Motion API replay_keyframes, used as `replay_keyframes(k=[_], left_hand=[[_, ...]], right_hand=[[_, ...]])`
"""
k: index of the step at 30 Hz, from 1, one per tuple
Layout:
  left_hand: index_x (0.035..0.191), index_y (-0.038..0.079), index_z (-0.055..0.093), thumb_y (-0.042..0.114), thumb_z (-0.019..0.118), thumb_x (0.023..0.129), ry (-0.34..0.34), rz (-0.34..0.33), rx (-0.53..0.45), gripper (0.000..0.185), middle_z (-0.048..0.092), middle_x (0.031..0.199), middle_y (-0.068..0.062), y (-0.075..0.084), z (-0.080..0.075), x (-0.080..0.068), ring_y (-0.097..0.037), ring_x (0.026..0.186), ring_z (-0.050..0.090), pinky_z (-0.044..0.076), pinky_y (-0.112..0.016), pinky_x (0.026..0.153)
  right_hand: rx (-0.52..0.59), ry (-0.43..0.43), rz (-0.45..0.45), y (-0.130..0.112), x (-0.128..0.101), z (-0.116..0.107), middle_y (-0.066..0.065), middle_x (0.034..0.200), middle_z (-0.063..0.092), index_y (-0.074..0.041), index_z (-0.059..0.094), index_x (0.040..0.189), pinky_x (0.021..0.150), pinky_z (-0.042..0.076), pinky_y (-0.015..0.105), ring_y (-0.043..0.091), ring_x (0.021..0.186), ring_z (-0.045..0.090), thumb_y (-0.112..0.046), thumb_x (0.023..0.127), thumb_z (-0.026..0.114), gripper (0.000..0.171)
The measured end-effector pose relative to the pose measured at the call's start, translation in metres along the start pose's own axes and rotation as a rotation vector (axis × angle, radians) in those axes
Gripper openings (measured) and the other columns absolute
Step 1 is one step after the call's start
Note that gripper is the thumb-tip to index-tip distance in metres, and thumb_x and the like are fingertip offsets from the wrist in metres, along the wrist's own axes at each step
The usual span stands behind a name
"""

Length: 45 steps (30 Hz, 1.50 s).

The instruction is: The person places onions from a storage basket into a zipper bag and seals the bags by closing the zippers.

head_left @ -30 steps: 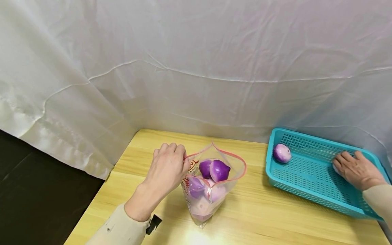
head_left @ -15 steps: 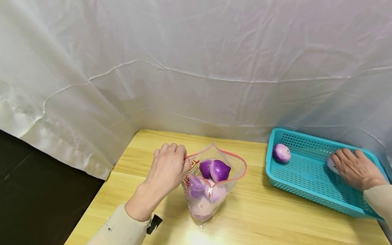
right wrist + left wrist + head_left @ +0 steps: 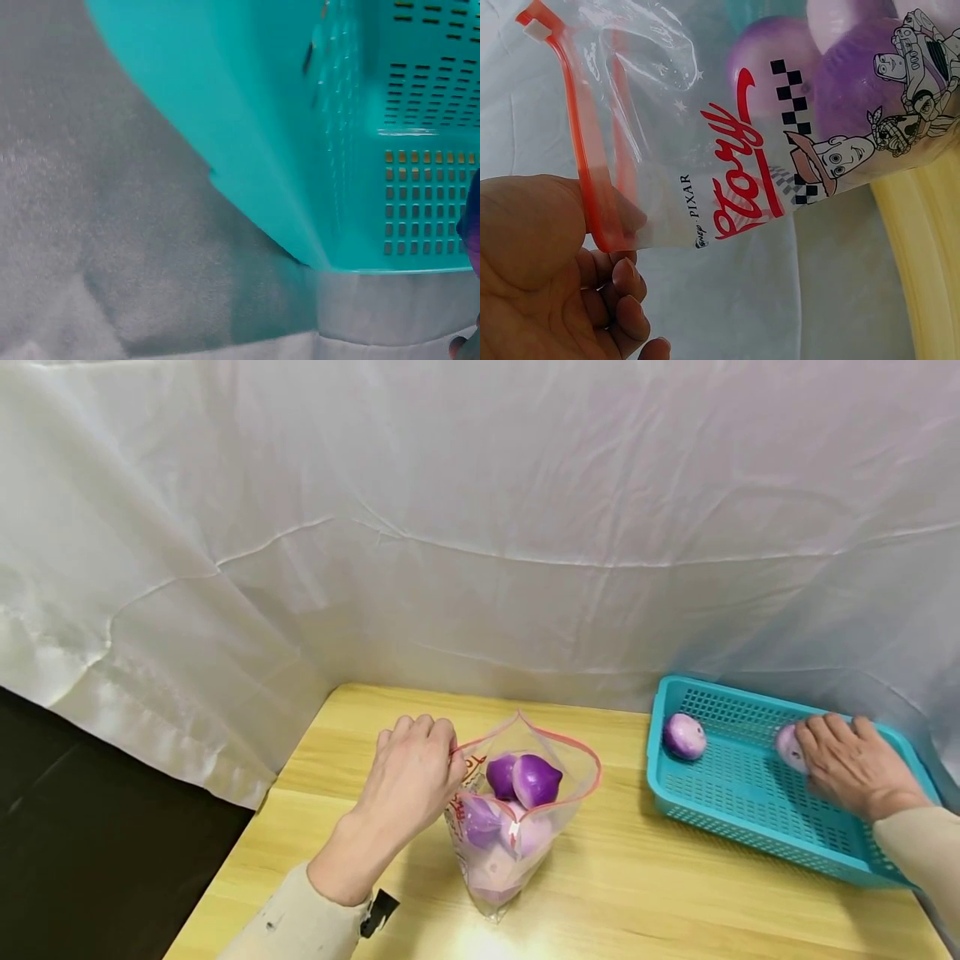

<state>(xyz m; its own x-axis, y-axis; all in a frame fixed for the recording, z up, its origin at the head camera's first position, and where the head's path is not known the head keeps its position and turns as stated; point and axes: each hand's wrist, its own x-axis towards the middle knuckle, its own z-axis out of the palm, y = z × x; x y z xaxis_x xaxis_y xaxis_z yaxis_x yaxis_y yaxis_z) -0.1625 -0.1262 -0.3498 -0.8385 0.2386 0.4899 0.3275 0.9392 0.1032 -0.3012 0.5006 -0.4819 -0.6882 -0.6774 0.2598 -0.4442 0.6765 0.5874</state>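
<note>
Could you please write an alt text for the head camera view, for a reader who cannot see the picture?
A person's left hand pinches the red rim of an open clear zip bag of purple onions standing on a wooden table. The right hand holds another pale onion inside a teal basket, where one more onion lies.

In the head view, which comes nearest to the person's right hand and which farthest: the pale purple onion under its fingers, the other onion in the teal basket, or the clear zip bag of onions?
From the right hand:
1. The pale purple onion under its fingers, at the right end of the teal plastic basket.
2. The second pale purple onion, in the basket's far left corner.
3. The clear zip bag of purple onions, mid-table, its rim pinched by the left hand.
</note>
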Motion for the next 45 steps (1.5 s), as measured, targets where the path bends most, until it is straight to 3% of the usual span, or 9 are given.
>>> replay_keyframes(k=[2, 5, 7, 13, 21, 29, 37, 43, 45], left_hand=[[0.077, 0.013, 0.055, 0.015, 0.068, 0.088, 0.002, 0.001, -0.001, 0.018, 0.048, 0.071, 0.001, 0.000, 0.000, 0.000, -0.022, 0.068, 0.041, 0.033, -0.035, 0.066], [0.076, 0.013, 0.054, 0.015, 0.069, 0.088, 0.016, 0.008, 0.002, 0.019, 0.047, 0.071, 0.001, 0.000, -0.001, 0.000, -0.023, 0.068, 0.040, 0.033, -0.036, 0.065], [0.076, 0.013, 0.054, 0.014, 0.069, 0.088, 0.026, 0.016, 0.004, 0.019, 0.047, 0.070, 0.001, 0.000, -0.001, 0.000, -0.023, 0.068, 0.040, 0.033, -0.036, 0.065], [0.077, 0.012, 0.055, 0.014, 0.069, 0.088, 0.037, 0.026, -0.008, 0.018, 0.048, 0.071, 0.000, 0.001, -0.002, 0.001, -0.023, 0.068, 0.041, 0.033, -0.036, 0.064], [0.079, 0.013, 0.056, 0.014, 0.068, 0.088, 0.005, -0.014, -0.060, 0.015, 0.050, 0.073, 0.001, 0.003, -0.004, 0.002, -0.023, 0.071, 0.043, 0.033, -0.036, 0.067], [0.080, 0.011, 0.058, 0.013, 0.068, 0.089, 0.011, -0.009, -0.087, 0.013, 0.053, 0.074, -0.001, 0.003, -0.006, 0.006, -0.025, 0.072, 0.045, 0.035, -0.037, 0.067], [0.079, 0.009, 0.055, 0.012, 0.066, 0.089, 0.095, -0.011, -0.052, 0.015, 0.049, 0.071, -0.003, 0.004, -0.007, 0.010, -0.028, 0.071, 0.046, 0.032, -0.038, 0.065], [0.074, 0.008, 0.050, 0.009, 0.066, 0.088, 0.191, 0.076, 0.018, 0.021, 0.043, 0.067, -0.003, 0.005, -0.006, 0.012, -0.028, 0.066, 0.043, 0.031, -0.039, 0.062], [0.073, 0.008, 0.049, 0.009, 0.067, 0.087, 0.208, 0.091, 0.035, 0.023, 0.042, 0.067, -0.004, 0.005, -0.005, 0.012, -0.028, 0.065, 0.043, 0.030, -0.038, 0.061]], right_hand=[[0.032, 0.046, 0.011, -0.002, 0.001, -0.001, 0.032, 0.104, 0.047, 0.011, 0.049, 0.113, 0.068, 0.034, 0.052, 0.045, 0.089, 0.043, -0.043, 0.090, 0.042, 0.059], [0.062, 0.100, 0.041, -0.006, 0.005, -0.003, 0.033, 0.102, 0.045, 0.012, 0.046, 0.110, 0.066, 0.032, 0.052, 0.045, 0.086, 0.041, -0.048, 0.091, 0.000, 0.078], [0.063, 0.111, 0.066, -0.008, 0.008, -0.006, 0.033, 0.101, 0.045, 0.012, 0.045, 0.109, 0.066, 0.033, 0.051, 0.045, 0.086, 0.042, -0.053, 0.092, -0.007, 0.084], [0.094, 0.123, 0.127, -0.011, 0.018, -0.024, 0.031, 0.099, 0.046, 0.011, 0.045, 0.109, 0.067, 0.034, 0.054, 0.045, 0.085, 0.043, -0.065, 0.096, -0.008, 0.094], [0.092, 0.112, 0.170, -0.020, 0.035, -0.055, 0.031, 0.101, 0.047, 0.013, 0.046, 0.115, 0.072, 0.036, 0.057, 0.047, 0.091, 0.045, -0.069, 0.095, -0.007, 0.099], [0.099, 0.102, 0.231, -0.030, 0.050, -0.091, 0.033, 0.105, 0.049, 0.013, 0.046, 0.114, 0.077, 0.041, 0.061, 0.050, 0.097, 0.048, -0.073, 0.092, -0.010, 0.106], [0.102, 0.151, 0.268, -0.047, 0.073, -0.131, 0.034, 0.108, 0.050, 0.013, 0.046, 0.116, 0.080, 0.041, 0.063, 0.053, 0.100, 0.049, -0.074, 0.094, -0.001, 0.102], [0.160, 0.212, 0.283, -0.062, 0.095, -0.162, 0.034, 0.110, 0.050, 0.013, 0.045, 0.117, 0.080, 0.040, 0.063, 0.054, 0.103, 0.048, -0.077, 0.093, 0.006, 0.101], [0.182, 0.251, 0.277, -0.069, 0.104, -0.175, 0.033, 0.108, 0.050, 0.013, 0.046, 0.116, 0.079, 0.039, 0.063, 0.054, 0.102, 0.048, -0.074, 0.093, 0.016, 0.095]])
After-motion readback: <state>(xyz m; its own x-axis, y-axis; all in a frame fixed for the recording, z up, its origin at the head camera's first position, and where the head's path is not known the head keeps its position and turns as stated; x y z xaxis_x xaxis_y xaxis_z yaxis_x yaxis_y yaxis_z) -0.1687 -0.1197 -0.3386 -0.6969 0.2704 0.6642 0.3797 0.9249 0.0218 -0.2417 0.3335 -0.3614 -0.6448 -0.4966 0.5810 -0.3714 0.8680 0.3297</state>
